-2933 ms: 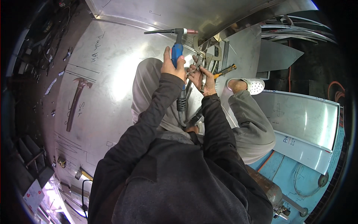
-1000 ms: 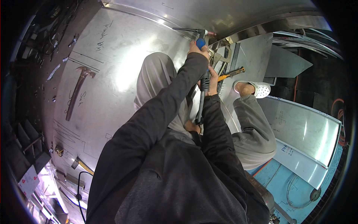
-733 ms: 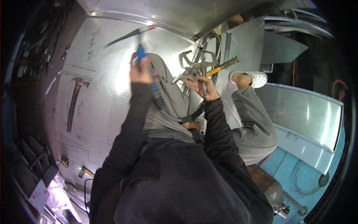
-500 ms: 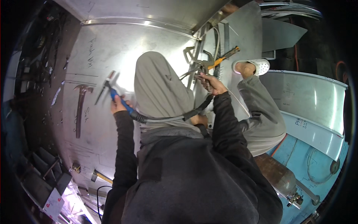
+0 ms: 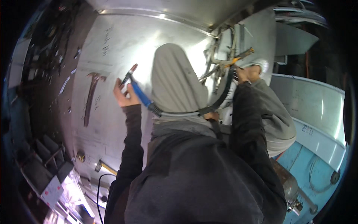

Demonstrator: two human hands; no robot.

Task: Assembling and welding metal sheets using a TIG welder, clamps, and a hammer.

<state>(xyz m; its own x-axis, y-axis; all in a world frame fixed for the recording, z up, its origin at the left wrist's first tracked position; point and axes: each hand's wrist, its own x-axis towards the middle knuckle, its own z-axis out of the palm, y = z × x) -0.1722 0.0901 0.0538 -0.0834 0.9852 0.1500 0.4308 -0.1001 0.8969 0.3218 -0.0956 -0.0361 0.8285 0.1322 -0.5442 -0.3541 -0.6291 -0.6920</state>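
My left hand [image 5: 126, 95] is raised over the metal sheet [image 5: 112, 130], left of my bent knee. It loosely holds a blue-handled welding torch [image 5: 140, 91] near its neck, thumb and fingers spread about it. The coppery nozzle tip points away from me, and the grey torch cable [image 5: 179, 114] runs across my thigh. My right hand [image 5: 243, 74] reaches to the dark cables [image 5: 228, 84] beside an orange-and-black handled tool [image 5: 238, 58]. Blur and the sleeve hide its grip. A claw hammer [image 5: 89, 99] lies left of my left hand.
A tape measure [image 5: 81, 156] and a yellow-handled hammer [image 5: 106, 167] lie at the lower left. An upright metal panel [image 5: 179, 9] borders the sheet's far side. Folded metal pieces [image 5: 317, 104] and a gas cylinder [image 5: 287, 179] are on the right.
My left hand has moved slightly right, its grip on the torch looser and nearer the neck. My right hand has shifted right and a little farther away. The view has shifted as well.
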